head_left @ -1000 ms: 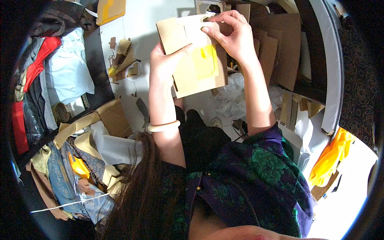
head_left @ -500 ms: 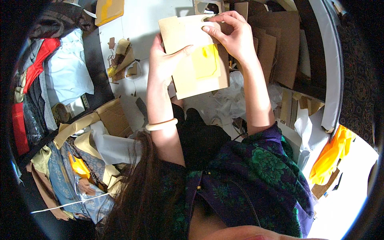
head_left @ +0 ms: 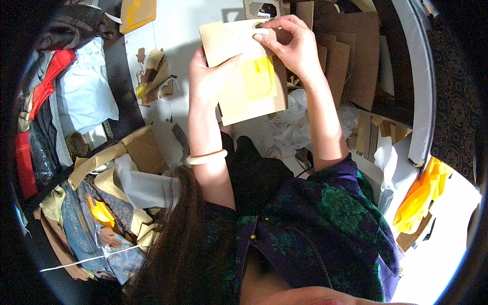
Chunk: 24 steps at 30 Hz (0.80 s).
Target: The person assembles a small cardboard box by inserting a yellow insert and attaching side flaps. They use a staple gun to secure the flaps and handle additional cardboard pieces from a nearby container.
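Note:
Up in front of me, a tan cardboard panel (head_left: 236, 109) with a yellow patch (head_left: 259, 79) is held off the bench. Across its upper part lies a cream paper-like flap or sheet (head_left: 226, 40), with a small dark notch or hole near its upper right. My left hand (head_left: 207, 79) is closed on the panel's left side, thumb flat across the front and fingers hidden behind. At the upper right, my right hand (head_left: 292, 46) bends its thumb and index finger around the notch, closed on the sheet's edge. Some of its other fingers are hidden.
Cardboard and paper scraps (head_left: 155, 76) lie on the white surface, with crumpled clear plastic (head_left: 295, 117) behind the panel. Large cardboard sheets (head_left: 356, 61) lean at right. A box of fabric (head_left: 86, 223) stands lower left; orange cloth (head_left: 422, 193) hangs at right.
Both hands and the panel have shifted slightly left. The grip looks the same, thumb and index finger of my right hand still by the notch.

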Tool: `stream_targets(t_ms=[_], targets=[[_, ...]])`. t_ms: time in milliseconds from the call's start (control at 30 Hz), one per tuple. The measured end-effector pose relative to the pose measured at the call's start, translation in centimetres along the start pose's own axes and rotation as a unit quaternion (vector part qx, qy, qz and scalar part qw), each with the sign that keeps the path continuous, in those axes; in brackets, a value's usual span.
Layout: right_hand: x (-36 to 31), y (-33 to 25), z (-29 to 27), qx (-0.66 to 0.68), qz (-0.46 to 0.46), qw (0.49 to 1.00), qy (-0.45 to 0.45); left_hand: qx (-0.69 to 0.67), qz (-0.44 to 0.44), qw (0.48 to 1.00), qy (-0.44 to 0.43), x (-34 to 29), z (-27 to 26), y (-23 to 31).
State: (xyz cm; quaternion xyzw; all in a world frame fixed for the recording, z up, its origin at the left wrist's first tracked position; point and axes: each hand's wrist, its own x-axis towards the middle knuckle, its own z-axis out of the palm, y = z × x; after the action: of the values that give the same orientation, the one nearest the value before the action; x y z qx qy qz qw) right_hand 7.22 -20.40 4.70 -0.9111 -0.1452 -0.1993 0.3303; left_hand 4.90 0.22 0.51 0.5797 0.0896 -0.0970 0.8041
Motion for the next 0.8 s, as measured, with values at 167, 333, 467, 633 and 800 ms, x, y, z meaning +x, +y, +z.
stream_targets(t_ms=[167, 333, 467, 633, 800], targets=[[0.1, -0.2, 0.1, -0.011, -0.003, 1.000, 0.012, 0.004, 0.020, 1.000, -0.001, 0.1, 0.0, 0.0], [-0.2, -0.1, 0.2, 0.017, 0.038, 0.999, 0.007, 0.010, 0.022, 1.000, -0.008, 0.0, -0.1, -0.2], [-0.5, -0.2, 0.5, 0.006, 0.020, 1.000, 0.017, 0.007, 0.013, 1.000, 0.000, -0.3, 0.2, 0.0], [-0.8, 0.2, 1.0, 0.026, 0.038, 0.999, 0.011, 0.001, -0.008, 1.000, -0.008, -0.2, 0.0, 0.0], [-0.7, 0.0, 1.3, 0.013, 0.018, 1.000, 0.015, 0.002, -0.045, 0.999, -0.008, 0.0, -0.6, -0.4]])
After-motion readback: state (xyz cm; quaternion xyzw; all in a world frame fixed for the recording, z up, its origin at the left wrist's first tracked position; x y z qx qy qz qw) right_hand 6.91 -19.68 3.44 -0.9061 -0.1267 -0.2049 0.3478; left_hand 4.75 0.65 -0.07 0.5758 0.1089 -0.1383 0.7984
